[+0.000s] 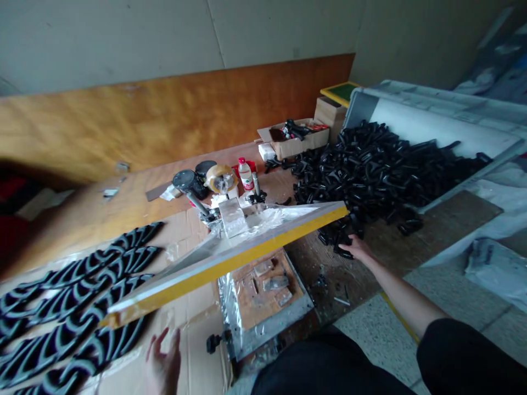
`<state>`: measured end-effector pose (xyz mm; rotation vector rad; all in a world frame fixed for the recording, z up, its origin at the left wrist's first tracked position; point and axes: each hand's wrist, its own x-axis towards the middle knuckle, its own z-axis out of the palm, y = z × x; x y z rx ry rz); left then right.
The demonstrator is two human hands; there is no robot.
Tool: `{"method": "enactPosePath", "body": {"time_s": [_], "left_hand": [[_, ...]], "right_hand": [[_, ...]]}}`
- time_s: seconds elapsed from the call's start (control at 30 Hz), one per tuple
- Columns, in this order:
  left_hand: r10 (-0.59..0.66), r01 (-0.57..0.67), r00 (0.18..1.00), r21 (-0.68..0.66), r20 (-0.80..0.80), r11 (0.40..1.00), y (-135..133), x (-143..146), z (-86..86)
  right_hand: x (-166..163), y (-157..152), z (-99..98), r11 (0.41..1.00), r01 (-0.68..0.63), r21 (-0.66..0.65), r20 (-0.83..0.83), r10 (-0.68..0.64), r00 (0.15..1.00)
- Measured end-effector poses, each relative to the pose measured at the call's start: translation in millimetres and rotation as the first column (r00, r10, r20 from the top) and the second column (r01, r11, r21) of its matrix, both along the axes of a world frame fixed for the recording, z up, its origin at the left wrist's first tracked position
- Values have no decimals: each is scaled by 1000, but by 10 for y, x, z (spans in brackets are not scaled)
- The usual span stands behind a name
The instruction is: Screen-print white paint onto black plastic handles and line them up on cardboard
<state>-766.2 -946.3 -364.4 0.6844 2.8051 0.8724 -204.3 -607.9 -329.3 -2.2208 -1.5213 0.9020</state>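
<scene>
My right hand (357, 248) is at the near edge of a heap of glossy black plastic parts (362, 164), its fingers closed on one black plastic part (345, 247). My left hand (163, 359) is held up over the cardboard at lower left, fingers apart, with nothing in it. Between my hands a yellow-edged screen frame (263, 244) stands tilted up on a hinged mount. Beneath it lies a metal base plate (263, 343) with a brown board (242, 307) and several small blocks. Rows of curved black parts (82, 296) lie on cardboard (193, 329) at left.
A grey plastic crate (453, 164) lies tipped over at right, the heap spilling from it. Behind the frame stand a red-capped bottle (246, 176), a tape roll (221, 179) and dark tubs (190, 182). An open carton (302, 144) sits farther back. A black knob (213, 344) juts out near the plate.
</scene>
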Motion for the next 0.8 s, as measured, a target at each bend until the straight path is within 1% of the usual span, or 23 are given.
{"method": "enactPosePath", "body": {"time_s": [0.07,0.13,0.2,0.27,0.3,0.37,0.4,0.43,0.47,0.5,0.53,0.57,0.6,0.63,0.67,0.7,0.73,0.77,0.8], "left_hand": [[10,-13,998,49,59,999,225,279,109],[-39,30,996,108,78,994,411,510,227],[-96,80,991,167,94,983,540,683,342],[-117,83,984,237,132,968,625,811,465],[-118,69,980,282,160,957,663,864,538],[-115,23,970,393,213,919,759,955,727],[-123,4,965,454,233,891,824,992,850],[-131,-4,965,508,229,861,901,1023,993],[-140,-3,967,563,212,827,990,1049,1155],[-152,-1,969,615,196,789,1084,1070,1333],[-175,13,968,660,181,751,1180,1089,1519],[-201,37,968,700,153,713,1271,1108,1708],[-234,76,965,733,116,676,1355,1128,1888],[-287,124,954,755,88,644,1426,1151,2051],[-333,165,940,762,70,626,1483,1175,2189],[-371,194,927,761,64,618,1524,1199,2295],[-392,209,917,753,70,624,1548,1223,2368],[-396,210,915,739,84,641,1555,1245,2406],[-390,200,915,724,103,660,1544,1264,2412]], "right_hand": [[-213,19,-152,999,-28,-45,-92,24,995],[-432,11,-223,996,-61,-61,-181,49,982],[-576,-34,-196,994,-100,-50,-251,85,964],[-663,-113,-91,988,-154,17,-363,149,920],[-710,-162,-22,982,-181,62,-444,189,876],[-869,-277,124,959,-241,148,-613,280,739],[-991,-343,193,941,-282,185,-664,331,670],[-1140,-414,256,913,-340,223,-674,397,623],[-1310,-489,311,867,-414,277,-645,487,588],[-1490,-567,358,796,-496,347,-581,598,552],[-1668,-644,396,696,-580,423,-483,715,505],[-1832,-716,424,573,-659,488,-358,820,447],[-1976,-783,441,438,-729,526,-217,898,383],[-2093,-843,448,305,-790,532,-72,946,316],[-2180,-895,446,188,-841,507,69,964,257],[-2239,-940,436,95,-882,462,195,959,205],[-2272,-980,421,27,-911,412,294,942,161],[-2283,-1012,402,-16,-928,373,359,925,128],[-2274,-1036,381,-32,-934,356,385,916,116]]}}
